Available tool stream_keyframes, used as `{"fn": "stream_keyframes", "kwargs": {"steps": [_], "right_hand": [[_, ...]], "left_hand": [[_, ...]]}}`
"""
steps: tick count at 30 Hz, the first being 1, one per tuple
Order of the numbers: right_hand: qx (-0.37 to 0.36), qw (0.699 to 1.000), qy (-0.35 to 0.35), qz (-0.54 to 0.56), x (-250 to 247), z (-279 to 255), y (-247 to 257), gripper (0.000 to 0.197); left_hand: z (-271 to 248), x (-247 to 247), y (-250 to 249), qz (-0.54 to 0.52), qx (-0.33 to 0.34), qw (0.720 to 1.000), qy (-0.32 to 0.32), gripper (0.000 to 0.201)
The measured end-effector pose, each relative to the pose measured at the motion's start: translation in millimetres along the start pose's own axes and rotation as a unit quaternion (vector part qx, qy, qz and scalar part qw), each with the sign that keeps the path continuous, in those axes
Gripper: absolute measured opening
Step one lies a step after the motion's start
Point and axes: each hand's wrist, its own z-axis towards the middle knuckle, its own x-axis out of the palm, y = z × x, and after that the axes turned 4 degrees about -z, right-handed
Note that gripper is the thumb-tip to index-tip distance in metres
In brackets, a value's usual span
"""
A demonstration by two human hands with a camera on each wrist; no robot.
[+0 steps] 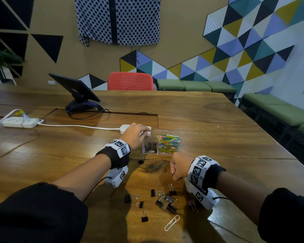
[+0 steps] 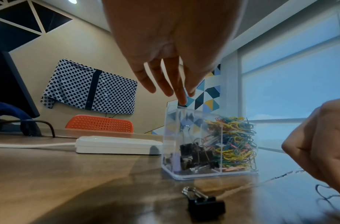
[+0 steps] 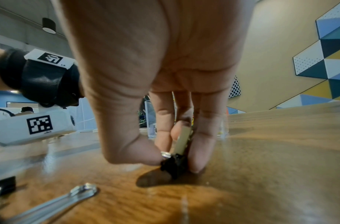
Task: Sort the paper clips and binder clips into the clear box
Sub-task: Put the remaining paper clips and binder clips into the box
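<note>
The clear box [image 1: 144, 151] stands mid-table; its left compartment holds black binder clips [image 1: 151, 146] and its right one coloured paper clips [image 1: 168, 142]. My left hand [image 1: 145, 134] hovers over the box's left rear corner with straight fingers [image 2: 181, 100], one tip touching the rim of the box [image 2: 171, 133]. In front of the box, my right hand [image 1: 174, 170] is low over the table. It pinches a small black binder clip [image 3: 174, 165] between thumb and fingers. Several loose binder clips [image 1: 166, 201] and a large white paper clip [image 1: 172, 222] lie nearer me.
One binder clip [image 1: 140, 160] lies just left of the box's front. A white adapter [image 1: 124, 128] with its cable sits behind the left hand, and a power strip [image 1: 20, 122] lies far left. A tablet on a stand [image 1: 75, 90] and a red chair [image 1: 130, 81] are beyond.
</note>
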Motion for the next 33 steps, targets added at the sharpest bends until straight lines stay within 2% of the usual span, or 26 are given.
{"fn": "stream_keyframes", "kwargs": {"steps": [2,4,6,9,12,19,25,27,33], "right_hand": [[-0.002,1.000,-0.006,0.015,-1.0,1.9,-1.7,0.022],[-0.002,0.999,-0.016,0.042,-6.0,3.6,-2.0,0.016],[-0.007,0.997,-0.036,0.074,-15.7,4.7,-0.6,0.008],[-0.015,0.987,-0.085,0.133,-35.7,5.3,3.3,0.006],[-0.018,0.969,-0.139,0.201,-56.2,11.7,8.4,0.006],[-0.006,0.943,-0.217,0.254,-77.3,41.1,22.5,0.004],[0.029,0.944,-0.234,0.232,-70.4,62.7,29.8,0.005],[0.033,0.946,-0.231,0.227,-67.7,67.4,29.4,0.012],[-0.007,0.944,-0.242,0.226,-63.9,65.9,30.0,0.027]], "left_hand": [[-8.8,-4.4,0.2,-0.003,-0.002,1.000,-0.003,0.013],[-19.2,-8.0,-1.6,-0.003,-0.009,1.000,0.029,0.006],[-29.4,-9.0,-3.8,0.001,-0.045,0.994,0.103,0.012],[-39.1,-1.0,-0.3,0.036,-0.090,0.968,0.233,0.031],[-43.1,6.1,3.4,0.076,-0.079,0.950,0.292,0.040],[-46.9,4.4,-1.6,0.032,-0.067,0.957,0.279,0.018],[-52.1,-0.9,-2.9,0.020,-0.072,0.962,0.263,0.015],[-52.7,-2.8,-3.9,0.021,-0.076,0.962,0.260,0.016],[-54.2,-3.9,-5.5,0.017,-0.086,0.966,0.244,0.018]]}}
